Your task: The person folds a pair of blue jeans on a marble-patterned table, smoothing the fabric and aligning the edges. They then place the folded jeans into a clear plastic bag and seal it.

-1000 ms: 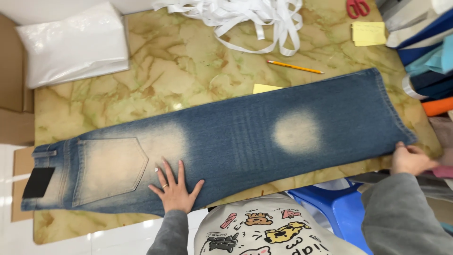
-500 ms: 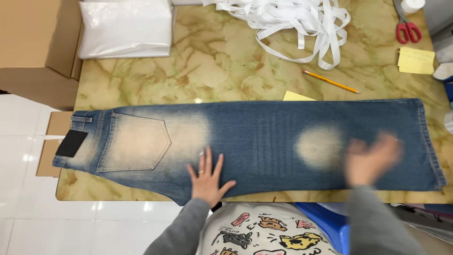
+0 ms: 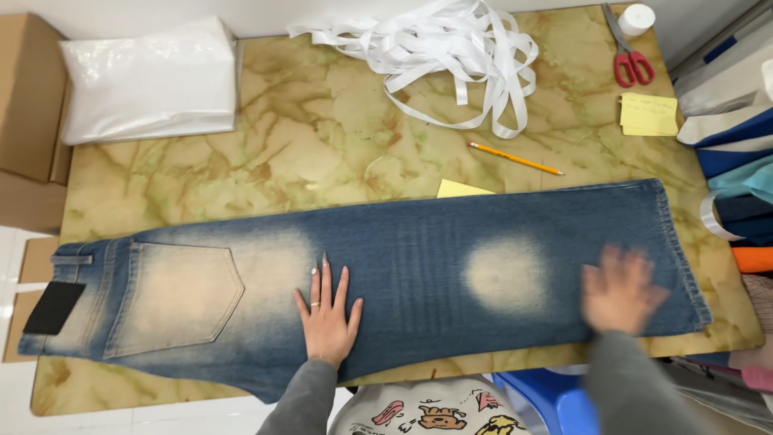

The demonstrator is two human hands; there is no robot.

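Observation:
A pair of faded blue jeans (image 3: 403, 274) lies folded lengthwise across a marble-patterned table (image 3: 322, 145), waistband at the left, hem at the right. My left hand (image 3: 326, 318) rests flat on the thigh part, fingers spread, a ring on one finger. My right hand (image 3: 620, 290) is blurred with motion and lies open on the lower leg, just right of the pale knee patch (image 3: 503, 274). Neither hand holds anything.
A tangle of white ribbon (image 3: 439, 56) lies at the back, with a white plastic bag (image 3: 149, 80) at the back left. A yellow pencil (image 3: 515, 159), red-handled scissors (image 3: 628, 56) and yellow sticky notes (image 3: 648, 114) lie at the right. Cardboard boxes (image 3: 28, 105) stand left.
My right hand has slid from the hem edge leftward, then back toward the hem along the lower leg. The left hand stays pressed on the thigh. The camera view has shifted left.

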